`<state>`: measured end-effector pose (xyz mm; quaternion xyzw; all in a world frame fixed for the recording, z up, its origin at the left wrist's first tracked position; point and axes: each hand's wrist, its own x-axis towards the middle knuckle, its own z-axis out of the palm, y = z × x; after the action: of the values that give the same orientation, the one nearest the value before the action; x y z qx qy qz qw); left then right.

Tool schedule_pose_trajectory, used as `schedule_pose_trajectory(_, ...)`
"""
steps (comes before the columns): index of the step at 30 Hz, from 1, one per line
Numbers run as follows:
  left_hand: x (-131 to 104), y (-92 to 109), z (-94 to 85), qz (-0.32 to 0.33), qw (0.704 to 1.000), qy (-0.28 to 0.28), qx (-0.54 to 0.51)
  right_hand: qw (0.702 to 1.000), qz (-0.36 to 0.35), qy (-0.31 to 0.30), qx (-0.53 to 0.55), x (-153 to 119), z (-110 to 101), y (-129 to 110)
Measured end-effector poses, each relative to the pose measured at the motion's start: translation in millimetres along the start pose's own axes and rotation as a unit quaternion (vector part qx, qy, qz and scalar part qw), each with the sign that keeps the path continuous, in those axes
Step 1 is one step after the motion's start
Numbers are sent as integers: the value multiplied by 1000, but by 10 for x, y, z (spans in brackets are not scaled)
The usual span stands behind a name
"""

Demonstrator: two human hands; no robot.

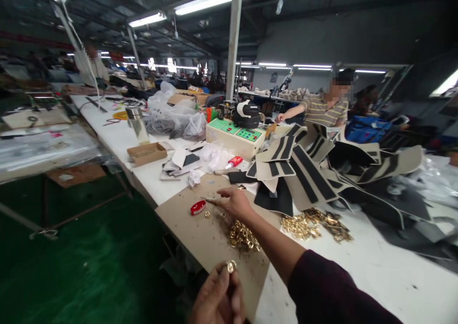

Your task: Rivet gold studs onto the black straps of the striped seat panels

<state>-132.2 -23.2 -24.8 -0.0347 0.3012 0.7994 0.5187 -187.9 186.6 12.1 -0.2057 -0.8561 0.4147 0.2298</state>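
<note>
In the lower middle, my left hand (218,295) pinches a small round gold metal fitting (231,266) between thumb and fingers. My right hand (234,203) is stretched out over a brown board (189,233), its fingers closed around a thin pointed tool (209,200) that points left. Just beyond the tool's tip lies a small red oval object (198,207). A loose gold ring (207,214) rests near it. Under my right forearm sits a heap of gold metal fittings (243,235), partly covered by the arm.
Right of my arm are more gold fittings (302,226) and stacked beige-and-black pieces (311,176). Behind stand a machine with green panels (234,137), a cardboard box (146,153), a steel flask (138,124) and a red tube (235,162). A co-worker (327,107) is across the table.
</note>
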Motion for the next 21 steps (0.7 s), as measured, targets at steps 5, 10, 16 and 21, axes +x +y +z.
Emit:
schedule_pose_trajectory(5,-118,-73,313,-10,999,-43,-28,987,70,-8,145,-1151,-566,-265)
schedule_pose_trajectory(10,-309,-343,467,-76,993,-93,-19,948,130,62,286,-2311,-787,-527)
schedule_pose_trajectory(16,-641,-644,568,-184,973,-140,5,941,115,117,296,-2973,-873,-699)
schedule_pose_trajectory(21,-806,-1004,592,-236,955,-172,56,932,133,170,290,-3464,-1095,-752)
